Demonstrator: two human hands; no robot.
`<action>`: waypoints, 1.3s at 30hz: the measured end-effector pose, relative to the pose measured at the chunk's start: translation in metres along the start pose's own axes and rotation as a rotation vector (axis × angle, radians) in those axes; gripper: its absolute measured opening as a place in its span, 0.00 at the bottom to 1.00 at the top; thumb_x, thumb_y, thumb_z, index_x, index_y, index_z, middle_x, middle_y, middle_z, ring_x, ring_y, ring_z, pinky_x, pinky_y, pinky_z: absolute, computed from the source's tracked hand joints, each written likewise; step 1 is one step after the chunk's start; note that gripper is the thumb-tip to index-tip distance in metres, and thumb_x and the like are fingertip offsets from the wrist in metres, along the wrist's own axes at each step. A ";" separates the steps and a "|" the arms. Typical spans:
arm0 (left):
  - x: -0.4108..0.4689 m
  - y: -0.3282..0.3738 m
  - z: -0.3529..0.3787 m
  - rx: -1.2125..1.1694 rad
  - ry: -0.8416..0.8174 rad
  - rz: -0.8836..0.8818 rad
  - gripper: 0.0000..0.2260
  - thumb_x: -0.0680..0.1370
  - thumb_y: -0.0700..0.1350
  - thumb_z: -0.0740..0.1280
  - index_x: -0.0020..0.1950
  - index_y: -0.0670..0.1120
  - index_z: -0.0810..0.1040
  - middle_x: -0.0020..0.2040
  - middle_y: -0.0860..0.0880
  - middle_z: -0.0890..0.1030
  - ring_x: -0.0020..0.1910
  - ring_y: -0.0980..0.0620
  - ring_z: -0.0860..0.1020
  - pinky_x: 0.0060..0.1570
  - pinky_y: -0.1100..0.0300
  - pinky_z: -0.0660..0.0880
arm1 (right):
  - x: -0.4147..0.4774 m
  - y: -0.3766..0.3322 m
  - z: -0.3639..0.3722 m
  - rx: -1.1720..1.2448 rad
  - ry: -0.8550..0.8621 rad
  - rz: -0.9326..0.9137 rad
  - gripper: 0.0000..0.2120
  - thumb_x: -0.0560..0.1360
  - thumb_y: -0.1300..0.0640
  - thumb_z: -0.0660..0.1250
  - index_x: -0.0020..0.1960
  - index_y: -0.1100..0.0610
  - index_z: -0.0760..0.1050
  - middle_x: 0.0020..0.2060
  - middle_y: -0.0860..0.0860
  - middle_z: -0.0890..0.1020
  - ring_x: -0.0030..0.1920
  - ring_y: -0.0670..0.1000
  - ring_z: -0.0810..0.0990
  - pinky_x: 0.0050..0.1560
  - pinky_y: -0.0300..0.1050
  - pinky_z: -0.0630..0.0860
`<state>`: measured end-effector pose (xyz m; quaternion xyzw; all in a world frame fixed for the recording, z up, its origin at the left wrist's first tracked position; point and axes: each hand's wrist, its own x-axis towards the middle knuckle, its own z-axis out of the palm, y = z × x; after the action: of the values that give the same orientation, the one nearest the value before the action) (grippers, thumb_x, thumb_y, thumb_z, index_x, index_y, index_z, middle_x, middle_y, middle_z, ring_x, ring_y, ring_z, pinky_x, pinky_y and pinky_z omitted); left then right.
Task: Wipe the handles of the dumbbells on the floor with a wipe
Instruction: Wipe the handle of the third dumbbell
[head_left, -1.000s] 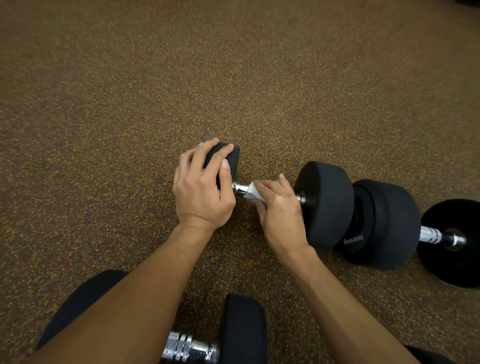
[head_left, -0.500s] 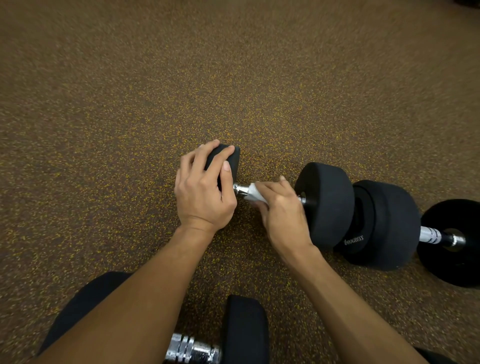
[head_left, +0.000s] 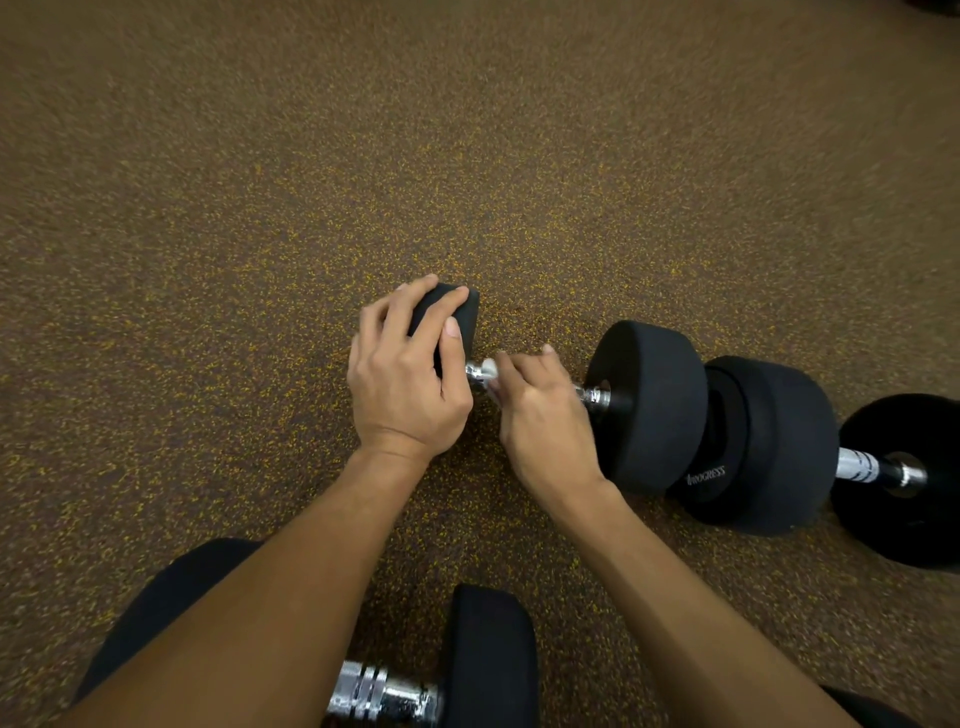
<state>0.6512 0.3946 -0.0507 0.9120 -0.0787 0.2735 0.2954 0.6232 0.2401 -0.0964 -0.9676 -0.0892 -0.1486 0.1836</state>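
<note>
A black dumbbell (head_left: 647, 405) lies across the middle of the speckled floor, its chrome handle running left to right. My left hand (head_left: 408, 387) grips its smaller left head (head_left: 460, 317) from above. My right hand (head_left: 543, 415) is curled round the handle with a white wipe (head_left: 489, 370) showing at its left edge, close to the left head. Most of the handle is hidden under that hand; a short chrome piece (head_left: 597, 397) shows at the right head.
A second dumbbell (head_left: 774, 447) lies directly right of the first, with a chrome handle (head_left: 857, 465) and far head (head_left: 904, 483). A third dumbbell (head_left: 491, 660) lies near the bottom edge under my arms. Brown speckled floor (head_left: 260, 234) spreads ahead and left.
My right hand with the wipe has slid left along the handle, away from the right head toward the left one. My left hand has stayed on the left head.
</note>
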 end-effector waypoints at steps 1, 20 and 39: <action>0.000 -0.001 0.000 0.003 -0.001 -0.001 0.17 0.85 0.48 0.59 0.70 0.51 0.82 0.71 0.51 0.79 0.65 0.43 0.76 0.63 0.44 0.76 | 0.004 -0.007 0.000 -0.002 -0.032 -0.022 0.18 0.83 0.64 0.66 0.72 0.66 0.76 0.57 0.57 0.82 0.58 0.61 0.80 0.82 0.57 0.59; 0.003 0.004 -0.011 -0.040 -0.130 -0.069 0.17 0.86 0.50 0.58 0.72 0.52 0.80 0.73 0.51 0.76 0.68 0.46 0.72 0.65 0.44 0.74 | -0.004 0.002 -0.055 0.142 -0.210 0.287 0.25 0.80 0.57 0.73 0.75 0.61 0.75 0.68 0.55 0.81 0.70 0.57 0.76 0.81 0.57 0.60; -0.020 0.067 -0.026 -0.385 -0.443 -0.104 0.20 0.82 0.31 0.62 0.71 0.46 0.79 0.67 0.49 0.80 0.68 0.54 0.77 0.71 0.63 0.71 | 0.009 -0.001 -0.086 0.039 -0.410 0.179 0.14 0.79 0.65 0.70 0.64 0.59 0.81 0.56 0.58 0.84 0.58 0.62 0.82 0.60 0.60 0.78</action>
<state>0.6020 0.3543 -0.0111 0.8796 -0.1449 0.0322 0.4520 0.6091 0.2096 -0.0168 -0.9779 -0.0414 0.0699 0.1926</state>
